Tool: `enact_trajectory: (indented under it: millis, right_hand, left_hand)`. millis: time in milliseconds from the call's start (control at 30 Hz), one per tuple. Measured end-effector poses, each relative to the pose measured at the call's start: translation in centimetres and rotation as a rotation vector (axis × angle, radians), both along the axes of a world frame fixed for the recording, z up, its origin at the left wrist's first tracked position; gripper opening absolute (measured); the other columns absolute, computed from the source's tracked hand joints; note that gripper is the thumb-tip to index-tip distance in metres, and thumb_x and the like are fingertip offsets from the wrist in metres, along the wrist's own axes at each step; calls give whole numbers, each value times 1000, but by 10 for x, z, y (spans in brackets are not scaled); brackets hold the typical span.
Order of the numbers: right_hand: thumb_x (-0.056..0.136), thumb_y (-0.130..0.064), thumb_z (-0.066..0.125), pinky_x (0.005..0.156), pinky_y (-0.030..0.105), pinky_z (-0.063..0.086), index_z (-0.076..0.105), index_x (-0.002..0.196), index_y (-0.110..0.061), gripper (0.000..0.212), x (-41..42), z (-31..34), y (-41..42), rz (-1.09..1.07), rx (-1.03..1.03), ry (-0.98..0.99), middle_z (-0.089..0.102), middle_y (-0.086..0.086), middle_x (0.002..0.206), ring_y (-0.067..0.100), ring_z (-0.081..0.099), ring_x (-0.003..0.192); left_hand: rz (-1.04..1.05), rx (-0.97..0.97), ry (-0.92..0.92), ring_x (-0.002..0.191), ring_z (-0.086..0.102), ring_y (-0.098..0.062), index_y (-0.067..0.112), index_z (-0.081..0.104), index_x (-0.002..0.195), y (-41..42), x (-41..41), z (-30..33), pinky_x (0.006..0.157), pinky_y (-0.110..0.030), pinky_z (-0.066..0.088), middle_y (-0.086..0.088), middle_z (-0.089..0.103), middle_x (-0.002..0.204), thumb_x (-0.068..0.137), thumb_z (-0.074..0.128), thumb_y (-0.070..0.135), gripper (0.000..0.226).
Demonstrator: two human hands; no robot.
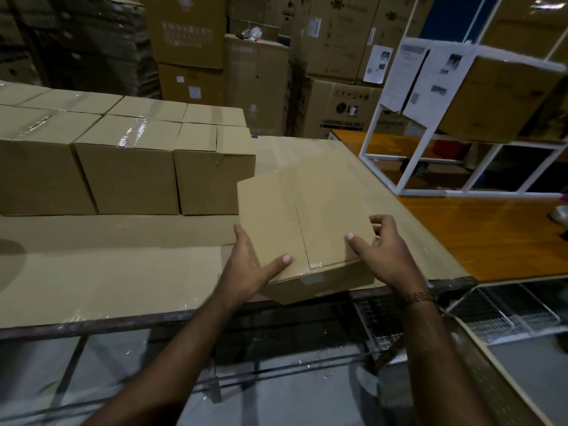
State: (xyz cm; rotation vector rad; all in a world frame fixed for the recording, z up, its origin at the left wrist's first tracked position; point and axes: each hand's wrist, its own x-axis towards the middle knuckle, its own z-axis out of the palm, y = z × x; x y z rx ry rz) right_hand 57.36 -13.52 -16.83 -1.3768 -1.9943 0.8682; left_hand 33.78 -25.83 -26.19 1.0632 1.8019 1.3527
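Observation:
A sealed brown cardboard box point(302, 216), taped along its top seam, sits tilted at the near edge of a cardboard-covered table point(107, 272). My left hand point(250, 261) holds its near left corner, thumb on the top face and fingers along the left side. My right hand point(384, 250) grips the near right corner, thumb on top and fingers curled round the right edge. The box's near corner juts slightly over the table's edge.
A row of taped boxes point(123, 167) stands on the table to the left, close to the held box. A white metal rack point(461, 118) with a box and paper sheets stands on an orange table point(491, 235) at right. Large stacked cartons point(338, 56) fill the background.

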Motion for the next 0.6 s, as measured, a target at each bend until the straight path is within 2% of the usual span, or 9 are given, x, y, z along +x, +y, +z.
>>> enact_trajectory:
  millis: [33,100,167,267,333,400,467,533,600]
  right_hand:
    - [98,-41,73,108,41,41,37,154,-26,68,1,-1,-1,2,15,9,47,12,158,30,43,146]
    - [97,-43,73,116,45,37,30,161,-32,77,2,-4,-2,9,55,31,39,11,167,31,34,155]
    - [94,-51,74,119,45,35,27,164,-34,86,2,-7,-1,10,100,73,33,4,171,29,31,157]
    - [90,-60,75,120,43,34,20,167,-38,98,0,-11,4,30,110,117,29,-8,173,20,30,157]
    - [88,-61,76,118,38,35,23,167,-38,99,-3,-15,9,60,87,129,33,-10,170,16,33,155]
    - [87,-60,77,114,31,36,34,165,-33,93,-5,-23,14,92,52,119,39,-9,167,13,38,153]
    - [82,-62,80,112,26,36,41,162,-30,95,-6,-33,17,119,8,87,42,-8,166,11,40,150]
    - [75,-66,83,112,25,35,40,163,-30,104,-5,-42,20,149,-33,60,42,-7,166,10,40,149]
    - [69,-67,86,113,25,34,37,163,-32,112,-3,-50,25,172,-58,35,41,-7,166,12,40,149]
  left_hand:
    - [11,4,10,155,29,-22,28,-20,165,3,1,2,120,-35,31,3,23,173,72,84,70,146]
    - [41,27,28,151,35,-23,30,-12,167,8,0,9,119,-39,36,2,30,170,69,85,73,144]
    - [76,58,36,145,42,-23,29,1,167,13,-4,18,117,-45,42,1,37,165,66,85,75,140]
    - [84,76,40,130,50,-19,26,17,165,20,-11,34,107,-41,49,4,48,151,69,86,67,125]
    - [57,62,50,125,52,-17,27,23,163,24,-17,41,102,-39,51,8,51,143,69,86,66,120]
    - [3,29,58,128,55,-19,28,29,159,26,-22,41,104,-42,52,8,53,142,64,87,71,120]
    - [-63,-20,97,135,53,-21,30,27,161,26,-26,36,108,-47,52,6,52,149,55,87,80,132]
    - [-96,-71,148,144,45,-23,29,11,168,26,-28,26,114,-51,47,4,40,163,49,84,86,151]
    - [-97,-90,206,152,35,-23,30,1,169,26,-29,16,119,-52,41,4,25,172,48,83,88,157]
